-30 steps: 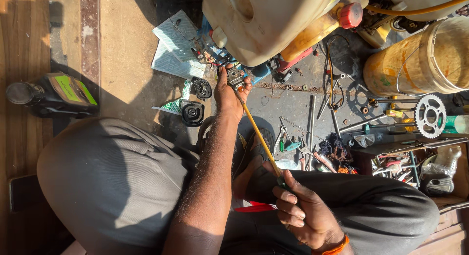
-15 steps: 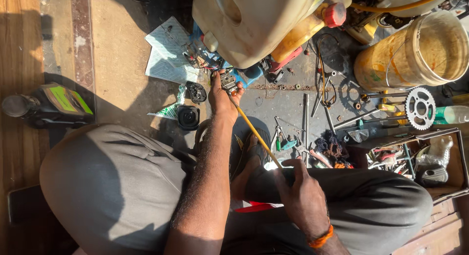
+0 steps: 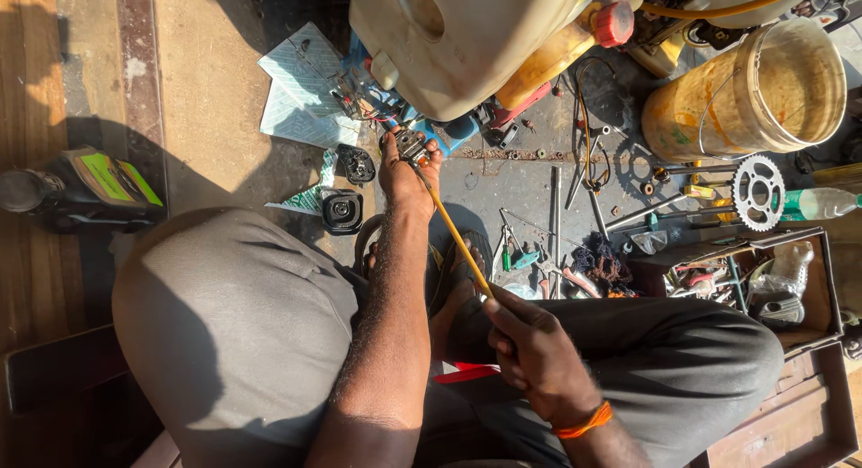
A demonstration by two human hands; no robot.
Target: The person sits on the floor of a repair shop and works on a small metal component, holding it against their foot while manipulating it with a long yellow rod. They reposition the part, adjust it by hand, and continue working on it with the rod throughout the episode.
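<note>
Arms reach forward from a seated, cross-legged person in grey trousers (image 3: 242, 333), seen from above. The left arm stretches straight out over the left knee, its forearm long and nearly vertical in the head view, and ends at the left hand (image 3: 406, 176), which is raised to the underside of a cream-coloured plastic tank (image 3: 458, 46). That hand's fingers are curled and pinched around a small metal part (image 3: 411, 145) just beside a tangle of wires and a blue fitting under the tank; how tightly the fingers press cannot be told.

The right arm is bent close to the body, with an orange band (image 3: 584, 423) at the wrist. The right hand (image 3: 539, 356) rests above the right thigh, fingers folded into a loose fist that grips the near end of a thin yellow rod (image 3: 456, 239). The rod runs on a slant from this fist up to the metal part in the left hand, so both hands meet the same tool, one at each end.

Around the hands the floor is crowded: a black round part (image 3: 341, 209) near the left knee, a yellowish bucket (image 3: 750, 96) at the upper right, a toothed sprocket (image 3: 758, 192) below it, and an open toolbox (image 3: 763, 284) beside the right knee.
</note>
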